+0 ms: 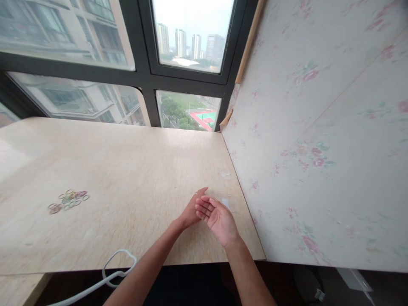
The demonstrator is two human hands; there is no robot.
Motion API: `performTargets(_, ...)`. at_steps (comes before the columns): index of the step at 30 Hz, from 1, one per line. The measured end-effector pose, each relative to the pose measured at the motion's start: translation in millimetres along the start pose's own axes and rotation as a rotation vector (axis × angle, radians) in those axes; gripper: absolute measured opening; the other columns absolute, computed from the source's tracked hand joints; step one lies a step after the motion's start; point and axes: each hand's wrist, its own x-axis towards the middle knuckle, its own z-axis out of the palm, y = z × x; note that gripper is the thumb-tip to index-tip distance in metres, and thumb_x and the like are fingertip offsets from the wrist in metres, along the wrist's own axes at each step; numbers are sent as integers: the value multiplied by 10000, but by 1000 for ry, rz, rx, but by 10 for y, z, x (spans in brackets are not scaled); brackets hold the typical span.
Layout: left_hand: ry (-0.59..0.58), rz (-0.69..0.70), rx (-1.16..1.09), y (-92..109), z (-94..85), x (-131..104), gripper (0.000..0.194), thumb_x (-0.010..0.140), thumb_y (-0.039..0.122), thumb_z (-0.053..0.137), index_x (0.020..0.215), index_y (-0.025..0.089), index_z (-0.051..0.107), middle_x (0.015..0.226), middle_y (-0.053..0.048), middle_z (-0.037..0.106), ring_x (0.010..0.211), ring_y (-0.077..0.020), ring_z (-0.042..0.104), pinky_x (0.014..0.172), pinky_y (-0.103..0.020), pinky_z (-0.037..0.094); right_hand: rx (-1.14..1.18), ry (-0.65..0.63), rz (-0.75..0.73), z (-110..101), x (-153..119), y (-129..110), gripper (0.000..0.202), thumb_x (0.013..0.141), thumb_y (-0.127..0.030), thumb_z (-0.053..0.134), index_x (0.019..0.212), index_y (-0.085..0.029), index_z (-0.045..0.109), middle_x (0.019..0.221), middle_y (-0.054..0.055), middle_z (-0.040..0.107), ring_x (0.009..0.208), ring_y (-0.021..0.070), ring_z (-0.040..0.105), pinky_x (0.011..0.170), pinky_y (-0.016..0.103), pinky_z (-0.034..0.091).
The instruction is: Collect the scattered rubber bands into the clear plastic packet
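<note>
Over the right part of the pale countertop, my two hands come together. My right hand has its palm turned up, with fingers extended side by side, slightly bent, and nothing in the palm. My left hand is just behind and to the left of it, partly covered by the right fingertips. One left digit reaches out straight; the other left fingers are hidden. I see nothing held in either hand. Far to the left lies a loose cluster of thin coloured rings, which look like hair ties.
Clear film-like patches lie on the countertop near the floral wall at right. A white looped hanger-like object overlaps the front edge beside my left forearm. Dark-framed windows stand at the back.
</note>
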Motion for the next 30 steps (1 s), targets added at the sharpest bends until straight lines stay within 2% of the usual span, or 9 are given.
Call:
performTargets(4, 176, -3, 274, -39, -625, -198, 549, 763, 255, 575, 1292, 195, 443, 1338, -121, 488, 1183, -228, 498, 1007, -419, 391, -70, 84, 18, -300, -98, 193, 171, 712, -286, 753, 800, -143, 720, 730, 44, 716, 642, 121, 641, 631, 227, 499)
performTargets(7, 427, -73, 457, -103, -1197, -403, 435, 780, 210, 510, 1214, 194, 491, 1243, -98, 550, 1094, -204, 547, 958, -390, 431, -132, 108, 41, -432, -144, 300, 210, 667, -300, 799, 797, -149, 733, 732, 39, 708, 671, 118, 631, 626, 213, 500)
performTargets(11, 754, -180, 816, -162, -2030, -790, 415, 792, 201, 461, 1203, 158, 492, 1224, -128, 545, 1187, -239, 483, 1040, -400, 358, -221, 123, 73, -508, -167, 366, 255, 626, -320, 830, 803, -157, 746, 774, 56, 714, 726, 144, 644, 654, 231, 525)
performTargets(15, 877, -509, 1157, -212, -2794, -1184, 557, 816, 340, 478, 1292, 56, 421, 1364, -224, 424, 1343, -336, 282, 1099, -453, 233, -256, 158, 95, -550, -151, 375, 271, 591, -308, 852, 800, -170, 750, 775, 48, 716, 699, 133, 640, 655, 217, 543)
performTargets(18, 865, -766, 1190, -296, -3201, -1349, 759, 815, 524, 458, 1336, -19, 355, 1424, -292, 329, 1372, -401, 191, 1085, -503, 205, -282, 185, 94, -560, -136, 385, 293, 555, -320, 866, 785, -181, 749, 769, 43, 715, 683, 139, 641, 648, 223, 555)
performTargets(22, 738, -871, 1140, -432, -3424, -1337, 863, 824, 637, 366, 1359, -40, 320, 1454, -309, 274, 1380, -417, 166, 1076, -526, 180, -317, 179, 68, -589, -113, 411, 300, 546, -344, 864, 780, -198, 747, 781, 45, 715, 691, 160, 648, 647, 257, 569)
performTargets(24, 674, -784, 1175, -482, -3423, -1272, 763, 854, 594, 352, 1333, 1, 381, 1450, -272, 314, 1382, -388, 184, 1085, -500, 174, -343, 168, 51, -625, -90, 423, 289, 551, -351, 856, 774, -204, 744, 782, 54, 714, 692, 181, 651, 633, 291, 576)
performTargets(27, 590, -538, 1227, -508, -3383, -1187, 536, 891, 483, 369, 1237, 96, 504, 1386, -186, 440, 1334, -296, 312, 1079, -403, 235, -363, 170, 38, -685, -45, 435, 287, 547, -360, 850, 765, -208, 740, 774, 66, 709, 670, 203, 650, 599, 329, 578)
performTargets(30, 611, -465, 1246, -484, -3405, -1169, 392, 885, 426, 415, 1111, 158, 590, 1255, -137, 543, 1199, -261, 449, 1019, -358, 319, -383, 161, 46, -721, -1, 436, 281, 547, -352, 844, 764, -209, 737, 762, 71, 703, 649, 215, 646, 586, 356, 578)
